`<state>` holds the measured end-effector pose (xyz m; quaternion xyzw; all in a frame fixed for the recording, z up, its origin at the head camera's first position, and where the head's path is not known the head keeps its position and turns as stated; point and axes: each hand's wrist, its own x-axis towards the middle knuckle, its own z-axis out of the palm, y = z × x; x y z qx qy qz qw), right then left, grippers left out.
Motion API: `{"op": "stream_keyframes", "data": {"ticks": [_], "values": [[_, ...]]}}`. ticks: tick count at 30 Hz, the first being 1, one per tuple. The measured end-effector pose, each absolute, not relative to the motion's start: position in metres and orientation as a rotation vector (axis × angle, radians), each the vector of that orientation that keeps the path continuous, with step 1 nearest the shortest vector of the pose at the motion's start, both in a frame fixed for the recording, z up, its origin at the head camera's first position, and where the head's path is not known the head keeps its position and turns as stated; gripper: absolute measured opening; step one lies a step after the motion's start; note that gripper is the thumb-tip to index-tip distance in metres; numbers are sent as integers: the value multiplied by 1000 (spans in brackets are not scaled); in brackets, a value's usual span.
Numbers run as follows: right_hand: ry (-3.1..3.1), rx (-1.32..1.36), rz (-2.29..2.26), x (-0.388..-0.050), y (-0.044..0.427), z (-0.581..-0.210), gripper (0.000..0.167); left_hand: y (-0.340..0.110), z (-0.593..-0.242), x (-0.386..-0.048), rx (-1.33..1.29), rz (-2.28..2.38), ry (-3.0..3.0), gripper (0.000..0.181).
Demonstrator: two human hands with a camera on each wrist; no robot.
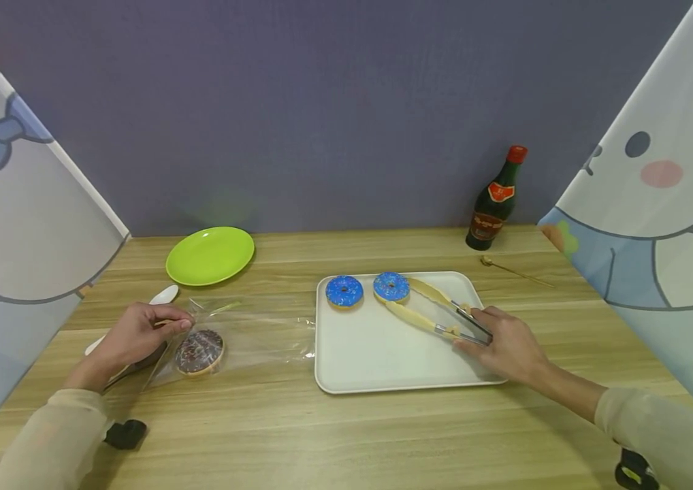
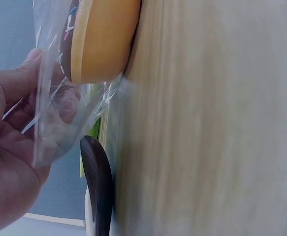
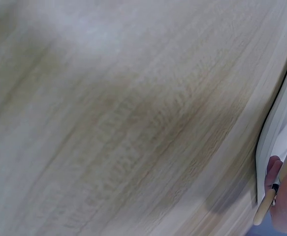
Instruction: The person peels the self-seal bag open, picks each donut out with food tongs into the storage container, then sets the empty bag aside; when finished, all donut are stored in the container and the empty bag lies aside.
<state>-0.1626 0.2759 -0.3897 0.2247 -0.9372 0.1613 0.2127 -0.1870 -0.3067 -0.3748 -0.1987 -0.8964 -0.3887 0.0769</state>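
Observation:
My left hand [image 1: 141,333] pinches the edge of a clear plastic bag [image 1: 267,339] that lies on the table. Inside the bag is a chocolate-topped donut with sprinkles [image 1: 199,352], its tan side [image 2: 106,42] close up in the left wrist view. My right hand [image 1: 506,344] holds tongs [image 1: 410,317] with cream-coloured tips and metal arms, reaching over a white tray [image 1: 377,367]. Their spread tips reach the right and lower edges of a blue-frosted donut [image 1: 391,287]; whether they squeeze it I cannot tell. A second blue donut [image 1: 344,292] rests to its left on the tray.
A green plate [image 1: 212,256] is at the back left, with a white spoon [image 1: 165,295] in front of it. Beside my left hand lies a dark utensil [image 2: 98,182], partly hidden. A bottle [image 1: 495,201] and a thin gold spoon [image 1: 514,272] are at the back right.

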Motion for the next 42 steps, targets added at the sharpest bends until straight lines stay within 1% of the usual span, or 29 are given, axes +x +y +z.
{"op": "stream_keyframes", "data": {"ticks": [5,11,22,32,42], "values": [[-2597,613,449,-159,280,-388,60,-307,-375,-185,-589,-1154,-2686,5],[-2570,632,476,-149,289,-383,58,-307,-373,-183,-557,-1163,-2709,6],[-2560,720,494,-123,293,-374,47,-308,-372,-181,-538,-1183,-2718,7],[-2528,853,545,-118,271,-378,48,-307,-374,-182,-566,-1171,-2701,5],[-2533,967,672,-126,227,-384,50,-303,-372,-183,-563,-1171,-2712,5]]}}
